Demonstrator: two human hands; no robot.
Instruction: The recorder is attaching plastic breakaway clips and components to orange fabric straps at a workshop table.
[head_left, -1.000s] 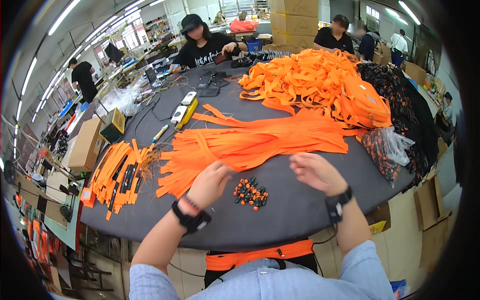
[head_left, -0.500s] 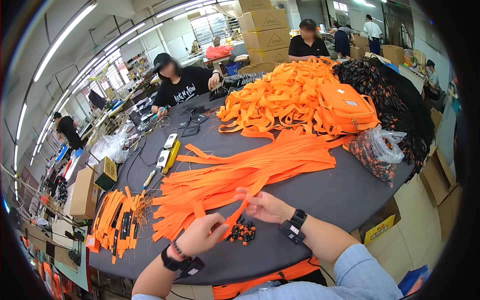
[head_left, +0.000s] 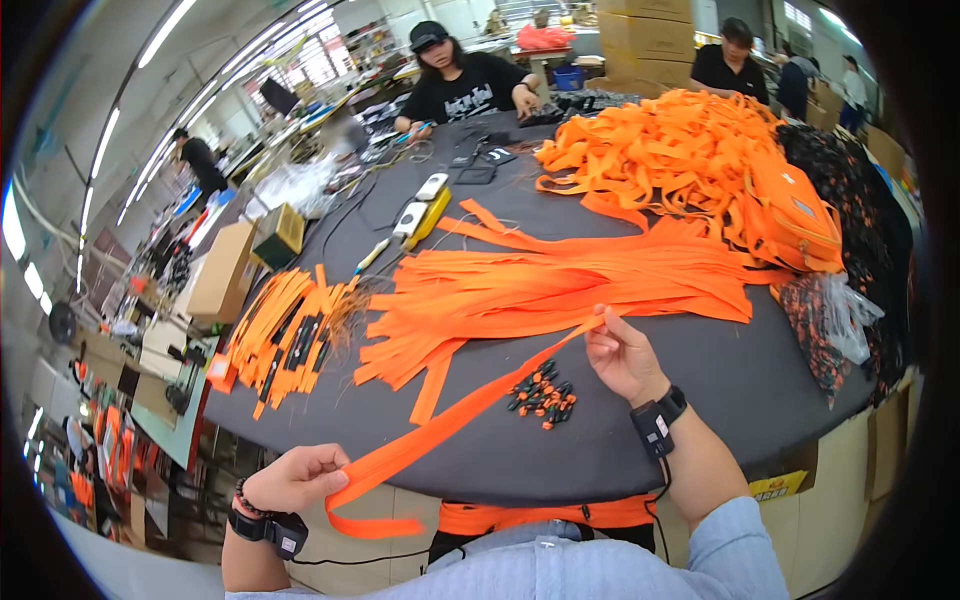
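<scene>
The bare left hand's (head_left: 300,480) curled fingers are hiding part of the flat orange fabric strip (head_left: 430,437), while the bare right hand (head_left: 622,358) is partly covering its other end. The strip is also masking an edge of the heap of small dark-and-orange pieces (head_left: 545,402), which are appearing too tiny to identify. The lower edge is cutting off the light-blue shirt (head_left: 540,575); the top edge is cropping the stacked brown cardboard boxes (head_left: 645,40).
</scene>
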